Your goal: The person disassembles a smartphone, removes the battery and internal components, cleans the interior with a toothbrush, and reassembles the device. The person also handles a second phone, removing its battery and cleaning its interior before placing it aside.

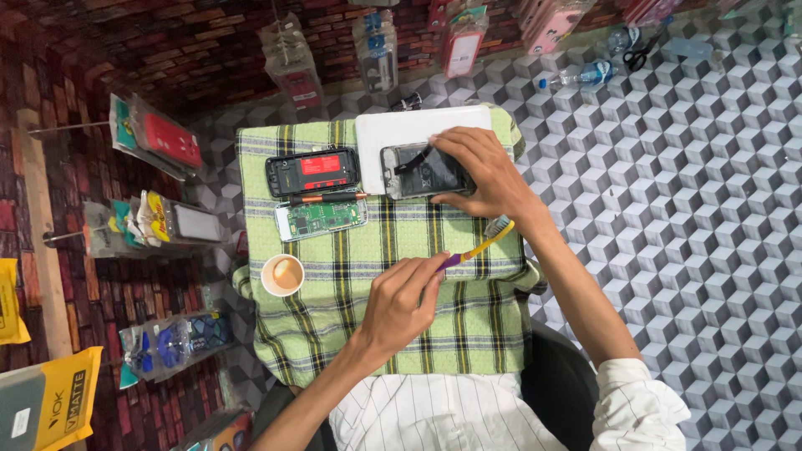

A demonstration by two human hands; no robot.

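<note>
My right hand [489,179] grips an opened phone housing [418,171], its inner parts bared, resting partly on a white flat box [409,125]. My left hand [401,309] holds a toothbrush [476,249] with a yellow and purple handle; its bristle head points toward my right wrist, just below the housing. Left of the housing lie a black phone body with a red-labelled battery [313,171], a thin orange-handled screwdriver [326,198] and a green circuit board [322,219]. All of it rests on a green plaid cloth [468,334].
A paper cup of milky tea [283,275] stands at the cloth's left edge. Packaged phone accessories hang along the brick-patterned wall at left and top. A water bottle [576,78] and scissors [642,52] lie on the cube-patterned surface at the upper right.
</note>
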